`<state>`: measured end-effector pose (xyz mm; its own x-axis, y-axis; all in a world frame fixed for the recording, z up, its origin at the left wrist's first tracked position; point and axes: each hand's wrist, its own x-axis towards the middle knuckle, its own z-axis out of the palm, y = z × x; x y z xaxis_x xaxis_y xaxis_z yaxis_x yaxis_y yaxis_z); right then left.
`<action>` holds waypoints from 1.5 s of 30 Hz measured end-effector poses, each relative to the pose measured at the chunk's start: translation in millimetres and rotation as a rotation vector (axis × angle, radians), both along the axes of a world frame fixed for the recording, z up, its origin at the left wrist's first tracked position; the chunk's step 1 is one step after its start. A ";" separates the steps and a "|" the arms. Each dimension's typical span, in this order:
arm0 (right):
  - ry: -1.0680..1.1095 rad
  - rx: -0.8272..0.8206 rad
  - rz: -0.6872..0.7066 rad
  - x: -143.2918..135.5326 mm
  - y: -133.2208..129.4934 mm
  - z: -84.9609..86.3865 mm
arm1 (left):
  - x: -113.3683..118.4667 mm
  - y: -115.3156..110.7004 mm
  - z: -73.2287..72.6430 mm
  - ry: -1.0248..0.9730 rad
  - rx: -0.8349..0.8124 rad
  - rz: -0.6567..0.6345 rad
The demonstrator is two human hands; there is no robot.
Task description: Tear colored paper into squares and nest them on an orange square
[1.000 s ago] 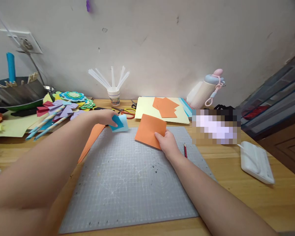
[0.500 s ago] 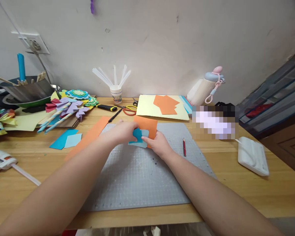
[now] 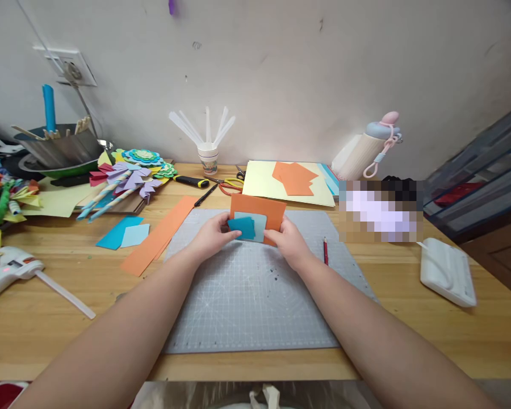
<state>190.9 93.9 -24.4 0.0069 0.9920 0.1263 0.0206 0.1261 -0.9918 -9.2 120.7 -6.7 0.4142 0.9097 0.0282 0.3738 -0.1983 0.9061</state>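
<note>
Both hands hold a small stack of paper pieces above the grey cutting mat. At the back of the stack is an orange paper piece. A light blue paper piece lies over it, and a smaller bright blue paper piece is in front. My left hand pinches the left side, thumb on the bright blue piece. My right hand grips the right side, thumb near the light blue edge. The fingers behind the stack are hidden. A dark red pencil lies on the mat, right of my right hand.
Orange strips and blue paper pieces lie to the left. A glue gun rests farther left. Behind the mat are a box cutter, scissors, a paper cup and cream sheets. A white device sits right.
My left hand has shifted from over the stack to its left edge, uncovering more of the papers. The stack is tilted more upright, and the camera view has turned slightly left.
</note>
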 end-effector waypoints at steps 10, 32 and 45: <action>0.005 0.020 0.028 -2.5 5.6 -1.9 | 2.8 1.4 0.9 -0.004 0.059 0.107; -0.088 -0.014 -0.101 -8.3 1.3 6.3 | 16.0 -5.9 15.5 -0.440 -0.018 0.266; -0.404 0.055 -0.071 11.0 13.9 -0.9 | 0.4 7.3 4.4 0.053 -0.040 0.200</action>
<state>202.0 107.7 -25.3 0.0142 0.9825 0.1857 0.4178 0.1629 -0.8938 -8.8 128.0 -2.3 0.2256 0.9738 -0.0270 0.4498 -0.0795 0.8896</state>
